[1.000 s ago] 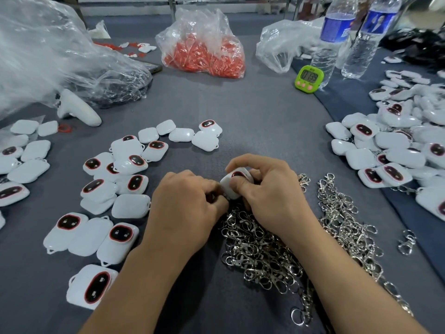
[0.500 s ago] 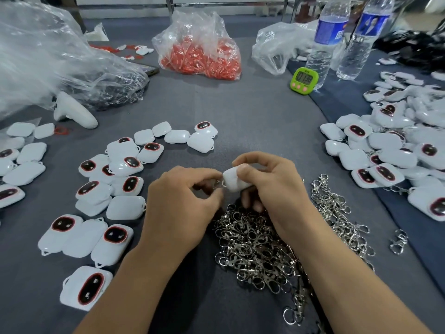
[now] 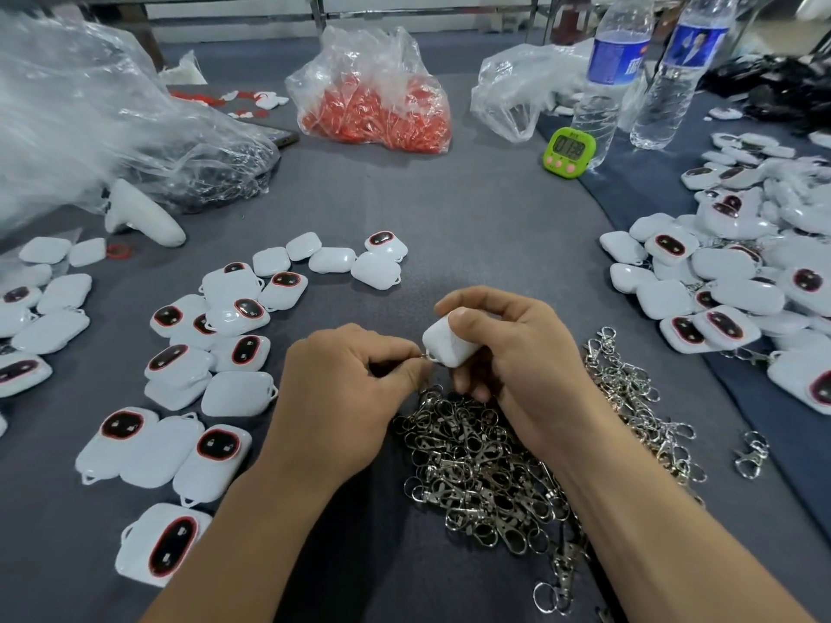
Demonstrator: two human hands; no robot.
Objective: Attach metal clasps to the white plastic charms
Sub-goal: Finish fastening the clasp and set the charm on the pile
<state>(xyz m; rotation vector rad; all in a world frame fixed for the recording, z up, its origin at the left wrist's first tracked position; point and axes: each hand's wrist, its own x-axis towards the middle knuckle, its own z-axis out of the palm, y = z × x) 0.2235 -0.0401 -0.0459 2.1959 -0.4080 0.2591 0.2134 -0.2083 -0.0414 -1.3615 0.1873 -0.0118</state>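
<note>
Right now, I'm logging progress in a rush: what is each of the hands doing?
Left hand: pinches a metal clasp at the charm's edge.
Right hand: grips the white charm.

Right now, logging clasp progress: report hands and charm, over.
Right hand grips white charm, plain face up. Left hand pinches clasp ring at charm's corner loop; joined or not, cannot tell. Clasp pile under the wrists, nothing in the way.

Right hand (image 3: 530,366) gripping a white charm (image 3: 449,341), left hand (image 3: 346,388) pinching a small metal ring at its corner, clasp pile (image 3: 485,478) beneath, loose charms (image 3: 211,353) scattered left
</note>
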